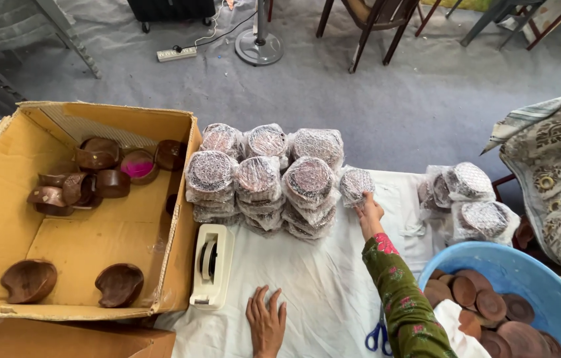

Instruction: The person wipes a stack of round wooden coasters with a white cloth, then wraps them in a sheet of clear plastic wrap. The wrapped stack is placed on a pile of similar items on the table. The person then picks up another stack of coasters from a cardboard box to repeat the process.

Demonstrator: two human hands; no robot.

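Observation:
My right hand (370, 211), in a green floral sleeve, reaches forward and grips a round wrapped item (357, 183) at the right end of the stacks of plastic-wrapped round pieces (264, 179). My left hand (266, 323) lies flat, fingers spread, on the white cloth (320, 278) near the front edge, holding nothing. A white tape dispenser (210, 265) stands just left of that hand.
An open cardboard box (1, 219) at left holds several brown wooden bowls. A blue tub (532, 282) of round wooden discs sits at right, with more wrapped pieces (473, 199) behind it. Blue-handled scissors (378, 337) lie beside my right arm. Chairs and a fan base stand on the grey floor beyond.

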